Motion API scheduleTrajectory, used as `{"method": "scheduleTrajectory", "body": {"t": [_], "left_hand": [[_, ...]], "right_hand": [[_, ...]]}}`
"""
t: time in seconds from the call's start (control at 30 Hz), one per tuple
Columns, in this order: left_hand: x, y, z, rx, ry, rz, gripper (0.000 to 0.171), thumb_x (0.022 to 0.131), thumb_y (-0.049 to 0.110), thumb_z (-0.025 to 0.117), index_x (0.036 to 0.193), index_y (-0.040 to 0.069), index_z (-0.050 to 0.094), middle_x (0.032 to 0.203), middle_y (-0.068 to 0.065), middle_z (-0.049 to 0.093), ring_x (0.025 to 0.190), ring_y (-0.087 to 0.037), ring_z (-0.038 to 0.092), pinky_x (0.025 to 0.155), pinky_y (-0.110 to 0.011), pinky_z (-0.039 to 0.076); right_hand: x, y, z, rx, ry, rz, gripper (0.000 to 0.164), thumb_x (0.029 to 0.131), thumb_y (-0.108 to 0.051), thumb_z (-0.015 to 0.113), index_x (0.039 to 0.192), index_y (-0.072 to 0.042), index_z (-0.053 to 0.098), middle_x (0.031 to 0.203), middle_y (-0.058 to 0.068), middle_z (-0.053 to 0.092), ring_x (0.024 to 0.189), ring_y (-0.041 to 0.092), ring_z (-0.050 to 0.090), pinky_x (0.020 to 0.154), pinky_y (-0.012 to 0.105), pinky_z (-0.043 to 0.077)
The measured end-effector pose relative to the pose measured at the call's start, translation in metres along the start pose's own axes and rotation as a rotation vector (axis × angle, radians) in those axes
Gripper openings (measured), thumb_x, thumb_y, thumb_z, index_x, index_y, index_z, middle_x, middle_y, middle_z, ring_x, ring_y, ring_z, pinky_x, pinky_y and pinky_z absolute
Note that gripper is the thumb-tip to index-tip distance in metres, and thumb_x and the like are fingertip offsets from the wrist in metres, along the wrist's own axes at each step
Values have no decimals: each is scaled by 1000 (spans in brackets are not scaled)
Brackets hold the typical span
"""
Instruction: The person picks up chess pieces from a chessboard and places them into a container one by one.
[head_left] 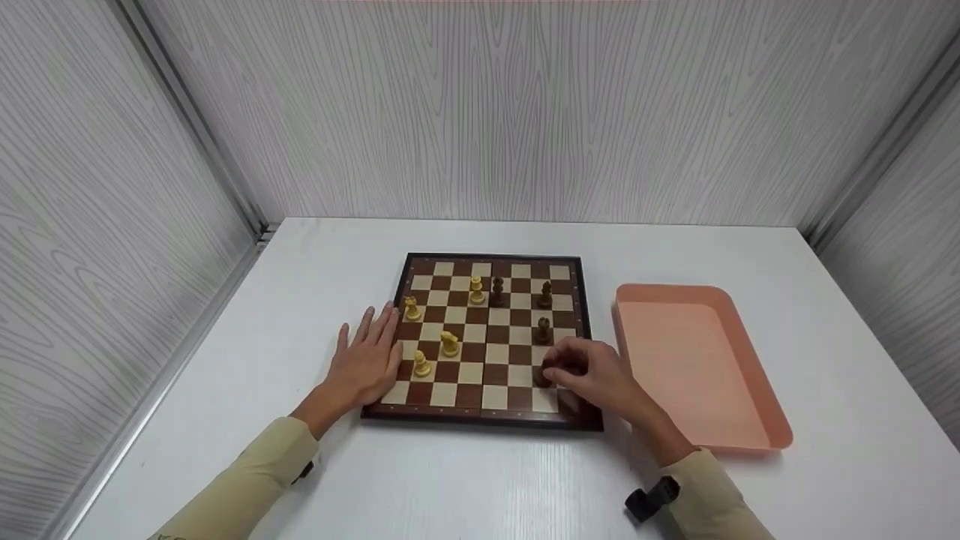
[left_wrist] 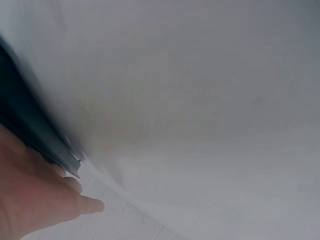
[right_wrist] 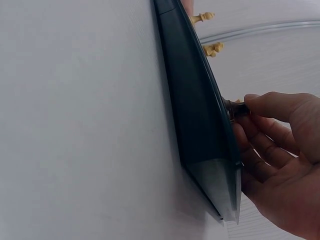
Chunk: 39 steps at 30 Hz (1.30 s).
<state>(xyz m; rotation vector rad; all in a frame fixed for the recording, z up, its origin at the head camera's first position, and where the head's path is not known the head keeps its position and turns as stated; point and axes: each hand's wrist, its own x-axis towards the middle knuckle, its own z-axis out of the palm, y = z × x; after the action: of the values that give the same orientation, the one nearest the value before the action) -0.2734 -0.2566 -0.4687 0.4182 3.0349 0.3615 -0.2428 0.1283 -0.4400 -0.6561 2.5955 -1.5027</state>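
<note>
A brown-and-cream chessboard [head_left: 480, 422] with a dark frame lies on the white table. My right hand [head_left: 604, 379] pinches a dark chess piece [right_wrist: 237, 108] between thumb and fingers at the board's near right part; fingers partly hide its shape. With straight fingers, my left hand [head_left: 366, 369] rests along the board's left edge. Near it stand a light knight [head_left: 449, 344], a light pawn-like piece [head_left: 421, 364] and another light piece [head_left: 412, 309]. Beyond my right hand is a dark piece [head_left: 543, 331]. In the left wrist view, the left hand [left_wrist: 42, 195] touches the board's side.
A shallow pink tray [head_left: 697, 367] stands right of the board, close to my right forearm. Farther back on the board are a light piece [head_left: 477, 291], a dark piece [head_left: 498, 292] beside it and another dark piece [head_left: 545, 295]. Pale wood-grain walls [head_left: 480, 112] enclose the table.
</note>
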Motion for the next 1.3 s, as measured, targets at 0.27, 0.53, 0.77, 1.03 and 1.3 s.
{"method": "scheduleTrajectory", "body": {"t": [0.27, 0.53, 0.77, 1.03, 1.3], "left_hand": [[-1, 0, 1, 3, 13, -1, 62, 112, 34, 22, 164, 3, 10, 172, -12, 9, 157, -36, 5, 120, -66, 5], [-1, -2, 3, 19, 38, 13, 61, 112, 32, 24, 164, 1, 14, 171, -13, 12, 157, -37, 6, 121, -64, 6], [-1, -1, 4, 26, 43, 20, 61, 111, 29, 23, 163, 0, 13, 171, -15, 12, 157, -36, 7, 123, -59, 8], [-2, -3, 4, 22, 25, 16, 61, 111, 29, 22, 164, 2, 10, 172, -12, 9, 157, -35, 4, 123, -59, 6], [-1, -2, 4, 12, 36, 26, 60, 111, 29, 23, 164, 3, 11, 172, -11, 10, 157, -35, 4, 123, -59, 5]], "right_hand": [[1, -7, -4, 126, 35, 23, 17, 93, -8, 76, 109, -1, 71, 100, 10, 72, 86, 25, 66, 72, 24, 54], [1, -9, -8, 78, 56, 15, 15, 95, -10, 75, 109, -4, 71, 100, 7, 71, 86, 20, 65, 75, 27, 54], [-2, -12, -14, 64, 64, 1, 13, 95, -13, 75, 107, -8, 72, 100, 4, 72, 91, 19, 68, 82, 31, 56], [-7, -17, -24, 45, 84, -21, 11, 94, -9, 76, 104, -9, 72, 97, 1, 72, 94, 18, 69, 96, 46, 54], [-12, -24, -41, 16, 113, -43, 12, 93, -8, 77, 104, -10, 73, 97, -1, 72, 94, 17, 69, 101, 46, 52]]}}
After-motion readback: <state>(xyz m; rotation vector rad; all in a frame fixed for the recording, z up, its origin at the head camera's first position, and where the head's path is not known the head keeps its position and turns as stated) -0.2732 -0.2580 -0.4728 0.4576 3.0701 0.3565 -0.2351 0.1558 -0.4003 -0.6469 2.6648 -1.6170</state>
